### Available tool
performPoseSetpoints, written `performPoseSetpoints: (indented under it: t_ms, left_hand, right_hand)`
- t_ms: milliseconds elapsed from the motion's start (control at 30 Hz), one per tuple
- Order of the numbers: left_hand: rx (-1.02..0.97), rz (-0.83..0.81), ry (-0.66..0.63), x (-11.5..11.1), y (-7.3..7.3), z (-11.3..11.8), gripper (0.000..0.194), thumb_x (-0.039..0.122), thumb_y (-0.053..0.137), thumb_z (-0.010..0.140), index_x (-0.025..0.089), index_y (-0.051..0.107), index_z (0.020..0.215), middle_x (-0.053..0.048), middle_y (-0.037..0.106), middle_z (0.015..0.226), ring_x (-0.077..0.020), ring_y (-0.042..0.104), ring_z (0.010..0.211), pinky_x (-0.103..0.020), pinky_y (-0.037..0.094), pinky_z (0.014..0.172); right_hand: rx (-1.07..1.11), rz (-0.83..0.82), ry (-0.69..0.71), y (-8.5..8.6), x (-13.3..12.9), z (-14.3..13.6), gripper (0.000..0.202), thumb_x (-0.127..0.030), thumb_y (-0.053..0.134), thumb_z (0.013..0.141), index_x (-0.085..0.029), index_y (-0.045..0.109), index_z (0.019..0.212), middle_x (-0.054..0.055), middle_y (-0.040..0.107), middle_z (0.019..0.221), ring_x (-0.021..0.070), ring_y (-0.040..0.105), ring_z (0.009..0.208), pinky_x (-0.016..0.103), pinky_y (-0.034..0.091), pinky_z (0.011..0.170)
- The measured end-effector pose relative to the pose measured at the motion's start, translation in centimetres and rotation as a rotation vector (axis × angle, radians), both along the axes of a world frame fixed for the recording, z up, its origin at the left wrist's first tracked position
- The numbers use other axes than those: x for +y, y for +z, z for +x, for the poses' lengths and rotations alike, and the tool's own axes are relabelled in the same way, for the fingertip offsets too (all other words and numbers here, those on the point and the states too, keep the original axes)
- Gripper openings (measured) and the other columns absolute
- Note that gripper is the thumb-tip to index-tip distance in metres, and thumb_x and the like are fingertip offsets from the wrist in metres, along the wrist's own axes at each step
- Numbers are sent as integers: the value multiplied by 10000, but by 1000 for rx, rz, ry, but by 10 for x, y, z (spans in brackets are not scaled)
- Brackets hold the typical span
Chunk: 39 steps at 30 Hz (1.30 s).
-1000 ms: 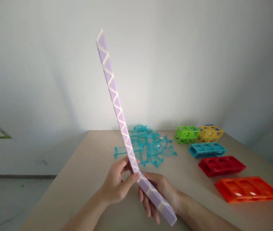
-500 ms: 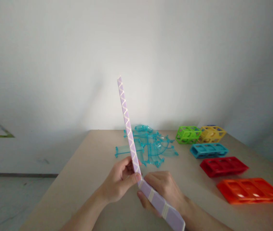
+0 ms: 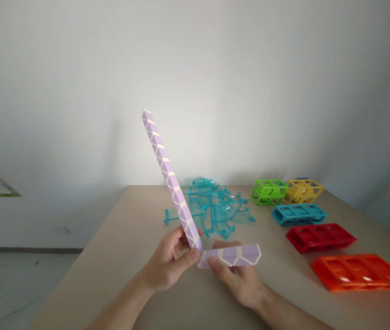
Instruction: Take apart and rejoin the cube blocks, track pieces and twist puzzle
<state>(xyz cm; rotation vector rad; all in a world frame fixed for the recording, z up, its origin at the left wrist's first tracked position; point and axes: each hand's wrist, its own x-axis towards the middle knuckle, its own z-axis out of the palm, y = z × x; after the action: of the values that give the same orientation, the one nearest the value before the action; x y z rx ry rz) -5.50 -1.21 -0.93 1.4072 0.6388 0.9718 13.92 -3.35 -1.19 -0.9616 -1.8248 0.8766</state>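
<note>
A long purple snake-like strip [image 3: 173, 184] with white seams is bent at a sharp corner low in the middle of the head view. Its long arm rises up and to the left, and its short arm points right. My left hand [image 3: 169, 260] is closed on the long arm just above the corner, thumb in front. Wrapped round the short arm beside the corner is my right hand [image 3: 238, 277], its thumb on the front face and its other fingers mostly hidden behind.
Clear teal plastic pieces [image 3: 220, 211] lie heaped behind my hands. On the right stand open-framed blocks: green [image 3: 270, 192], yellow [image 3: 303, 191], blue [image 3: 298, 214], red [image 3: 320, 238] and orange [image 3: 358, 272]. A pale wall [image 3: 195, 91] rises behind the table [image 3: 112, 247].
The short arm has swung up from pointing down-right to nearly level, and my right hand has turned with it. The long arm's top has tilted left. My left hand has hardly moved.
</note>
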Motion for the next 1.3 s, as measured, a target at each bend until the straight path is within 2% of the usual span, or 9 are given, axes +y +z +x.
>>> performPoseSetpoints:
  t_ms: [333,500,700,833,933,1000,1100,1200,1300]
  left_hand:
    - [24,-77,-8,-5,-3,10,471,320,769,756,187,465,1090,5,508,880,-134,529,824,-280,454,780]
    - [63,-30,40,-7,2,14,423,299,739,780,187,459,1077,-1,523,897,-143,558,857,-284,462,812]
    - [195,71,164,-6,1,16,385,272,698,797,177,479,1099,0,566,856,-139,571,794,-287,468,791]
    - [166,-33,48,-3,5,8,533,269,739,763,182,456,1207,24,526,832,-118,549,765,-263,457,745]
    - [62,-201,-72,-1,10,4,686,291,818,668,197,427,1224,56,479,763,-98,521,685,-228,427,631]
    - [39,-294,-151,-1,13,3,727,325,844,625,194,415,1197,56,505,734,-109,538,649,-236,425,594]
    - [56,-349,-219,-1,13,5,680,350,856,603,186,428,1106,44,541,736,-104,538,627,-233,416,581]
    - [97,-264,-172,-2,10,6,579,331,827,650,188,439,1056,44,524,772,-88,510,670,-211,393,602]
    - [249,-45,-74,-3,9,3,487,288,739,759,188,435,1126,21,552,828,-116,543,749,-253,439,706]
  right_hand:
    - [91,-131,-5,-1,-2,-2,414,-467,495,903,-200,455,590,-32,391,556,115,387,520,258,314,490]
    - [134,-205,-100,-1,-4,-6,389,-494,515,883,-170,562,674,5,506,617,149,489,599,272,400,565]
    - [-11,-179,-227,-11,4,-7,441,-512,491,897,-179,540,613,-6,473,564,140,459,552,263,367,526]
    - [-115,33,-171,-3,2,-2,381,-439,554,875,-196,456,600,-42,401,533,104,374,488,251,280,479]
    - [-117,170,-71,7,0,4,231,-362,610,826,-189,502,717,-41,447,576,98,377,477,250,286,470]
    - [-85,200,18,9,0,8,148,-312,603,820,-180,542,793,-17,515,626,103,416,482,246,323,469]
    - [-33,182,103,6,1,9,137,-270,594,826,-185,537,735,-14,518,591,102,435,466,233,322,442]
    - [-67,170,96,0,1,7,211,-251,600,840,-192,501,663,-35,461,546,94,421,459,230,302,445]
    - [-113,154,52,0,-1,3,201,-252,567,879,-182,536,694,-15,512,589,100,456,492,230,339,484]
